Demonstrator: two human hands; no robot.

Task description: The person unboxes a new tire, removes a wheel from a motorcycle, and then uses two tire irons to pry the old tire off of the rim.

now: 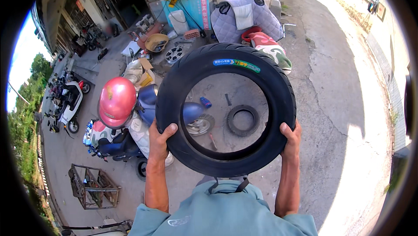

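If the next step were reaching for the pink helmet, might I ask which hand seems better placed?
Probably the left hand: it grips the left side of the black tyre, nearer the pink helmet, while the right hand holds the opposite side.

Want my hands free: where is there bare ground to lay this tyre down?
Widest: the concrete between the tyre and the wall on the right. A smaller patch lies between the white scooter and the blue scooter.

Crowded: through the tyre's hole, with the small tyre and bottle; beyond it, around the wheel rim and quilted cover.
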